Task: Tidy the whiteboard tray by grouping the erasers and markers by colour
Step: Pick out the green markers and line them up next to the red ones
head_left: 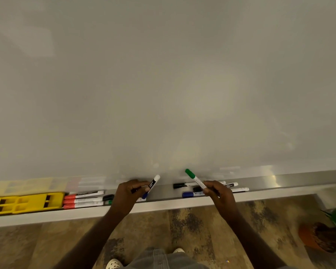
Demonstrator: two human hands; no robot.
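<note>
Tray (291, 181) runs L–R under the whiteboard (163, 74). I see L hand (129, 195) pinching a blue marker (151, 186), cap end down, white end tilted up-right, above tray centre. R hand (217, 193) grips a green marker (195, 178), cap up-left, lifted off tray. Yellow erasers (25, 203) sit far L in tray; three red markers (82, 199) just beside them to the R. R of centre in tray: black marker (182, 185), another blue one (191, 194), more partly hidden behind R hand. Potted plant (326, 235) on floor, far R.
</note>
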